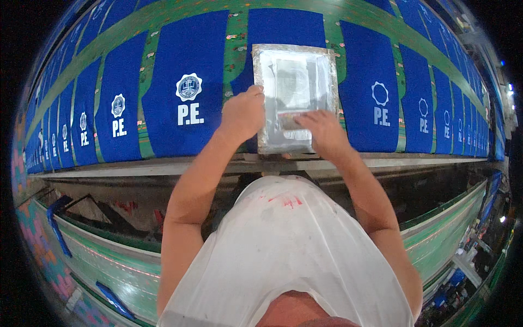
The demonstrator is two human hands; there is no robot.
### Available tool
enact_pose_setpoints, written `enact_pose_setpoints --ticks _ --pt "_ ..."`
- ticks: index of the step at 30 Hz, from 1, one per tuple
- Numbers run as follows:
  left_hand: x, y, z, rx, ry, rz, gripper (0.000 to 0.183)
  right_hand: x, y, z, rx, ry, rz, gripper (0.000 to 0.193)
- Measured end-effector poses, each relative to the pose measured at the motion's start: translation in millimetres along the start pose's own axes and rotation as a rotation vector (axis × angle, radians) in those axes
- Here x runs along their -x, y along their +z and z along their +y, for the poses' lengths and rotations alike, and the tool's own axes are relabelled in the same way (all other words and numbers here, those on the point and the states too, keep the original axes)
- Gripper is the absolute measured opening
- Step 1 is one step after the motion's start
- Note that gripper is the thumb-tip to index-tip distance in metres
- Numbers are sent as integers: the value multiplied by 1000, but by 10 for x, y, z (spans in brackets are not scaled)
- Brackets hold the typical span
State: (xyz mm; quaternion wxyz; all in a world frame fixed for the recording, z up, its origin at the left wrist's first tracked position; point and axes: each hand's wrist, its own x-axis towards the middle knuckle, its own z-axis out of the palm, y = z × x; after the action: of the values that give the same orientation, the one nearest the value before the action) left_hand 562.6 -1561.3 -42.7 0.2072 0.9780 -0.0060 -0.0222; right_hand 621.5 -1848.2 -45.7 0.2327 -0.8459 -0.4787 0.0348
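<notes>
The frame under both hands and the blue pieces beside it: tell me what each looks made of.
Frame: seemingly metal or foil-taped, with dull silver, crinkly edges around a pale translucent mesh panel. Blue pieces: probably fabric, matte, with white printed emblems. Left hand and right hand rest on the frame.

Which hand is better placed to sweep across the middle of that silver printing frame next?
Right, probably. The right hand already lies flat inside the silver frame, near its lower middle, while the left hand grips the frame's left edge over the blue fabric panel, steadying it.
</notes>
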Motion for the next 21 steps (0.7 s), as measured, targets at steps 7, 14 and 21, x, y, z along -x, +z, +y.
enact_pose_setpoints --ticks 7,14,21 --pt "-514 1 -314 -172 80 186 39 380 -82 -562 -37 136 -63 49" --pt "-575 77 -466 -124 27 50 47 285 -347 -530 -137 287 -84 49" --pt "-569 27 -458 -78 41 24 48 571 46 -537 -46 122 106 58"
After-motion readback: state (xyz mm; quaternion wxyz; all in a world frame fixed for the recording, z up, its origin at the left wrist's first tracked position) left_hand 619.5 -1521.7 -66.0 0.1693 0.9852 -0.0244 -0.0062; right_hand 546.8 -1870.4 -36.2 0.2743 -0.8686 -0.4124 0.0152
